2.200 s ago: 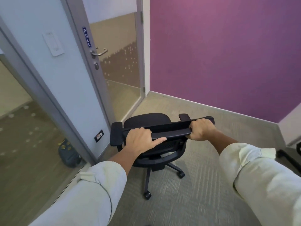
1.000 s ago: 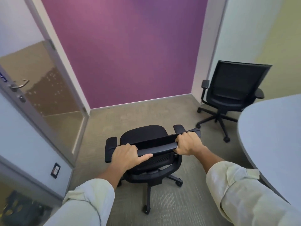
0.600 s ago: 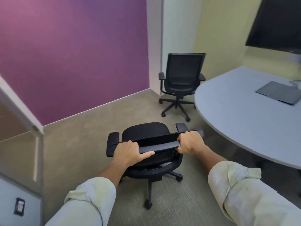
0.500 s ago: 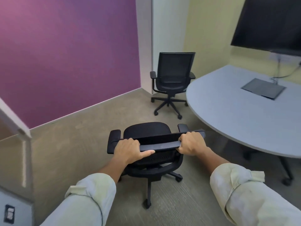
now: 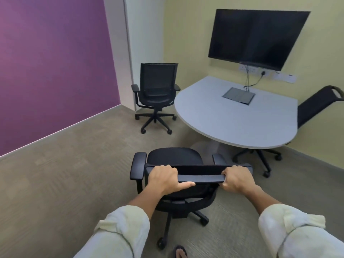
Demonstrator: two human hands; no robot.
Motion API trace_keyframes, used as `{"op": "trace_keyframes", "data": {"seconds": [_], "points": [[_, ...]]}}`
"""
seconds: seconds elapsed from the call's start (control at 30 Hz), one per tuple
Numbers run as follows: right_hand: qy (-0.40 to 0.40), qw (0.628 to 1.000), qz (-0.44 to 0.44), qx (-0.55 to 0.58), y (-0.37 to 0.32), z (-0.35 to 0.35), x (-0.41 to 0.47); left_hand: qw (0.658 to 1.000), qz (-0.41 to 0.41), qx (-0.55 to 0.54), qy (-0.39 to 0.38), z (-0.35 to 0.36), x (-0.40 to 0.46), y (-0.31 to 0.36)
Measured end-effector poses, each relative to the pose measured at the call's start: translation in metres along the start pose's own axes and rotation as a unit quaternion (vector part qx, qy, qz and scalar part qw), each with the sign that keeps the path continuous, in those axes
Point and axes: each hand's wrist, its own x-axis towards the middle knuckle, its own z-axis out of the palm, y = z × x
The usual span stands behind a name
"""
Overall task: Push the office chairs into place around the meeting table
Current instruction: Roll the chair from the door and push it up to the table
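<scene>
Dark wall screen (image 5: pixel 256 37), purple wall (image 5: pixel 52 67), carpet (image 5: pixel 65 183).

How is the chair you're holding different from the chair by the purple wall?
Both hands, left hand and right hand, grip the held chair by its back; nobody touches the corner chair. The held chair faces away from the camera; the corner chair faces it. Both are black, with armrests and wheels.

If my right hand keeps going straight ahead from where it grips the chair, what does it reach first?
Probably the near edge of the meeting table. The right hand grips the chair back and points roughly that way; depth is unclear.
</scene>
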Motion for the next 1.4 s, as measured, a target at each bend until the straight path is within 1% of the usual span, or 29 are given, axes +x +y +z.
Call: {"op": "trace_keyframes", "data": {"seconds": [0.27, 0.6, 0.73, 0.87, 1.03, 1.17, 1.4], "points": [[-0.006, 0.997, 0.075, 0.017, 0.004, 0.008, -0.071, 0.997, 0.081, -0.007, -0.011, -0.002, -0.007, 0.022], [-0.023, 0.993, 0.112, 0.030, 0.021, 0.005, -0.105, 0.990, 0.137, -0.024, -0.012, 0.000, -0.002, 0.051], [-0.021, 0.992, 0.118, 0.028, 0.019, 0.005, -0.107, 0.988, 0.150, -0.019, -0.011, -0.001, 0.003, 0.050], [-0.024, 0.991, 0.125, 0.041, 0.019, 0.005, -0.106, 0.988, 0.152, -0.011, 0.001, 0.005, 0.006, 0.052], [-0.012, 0.989, 0.138, 0.052, 0.024, 0.008, -0.097, 0.989, 0.146, -0.015, -0.003, 0.006, 0.019, 0.054], [-0.014, 0.986, 0.157, 0.052, 0.031, 0.009, -0.081, 0.989, 0.148, -0.007, -0.007, 0.007, 0.044, 0.053], [-0.029, 0.982, 0.182, 0.044, 0.072, 0.015, -0.038, 0.987, 0.159, 0.003, 0.005, 0.018, 0.112, 0.061]]}}
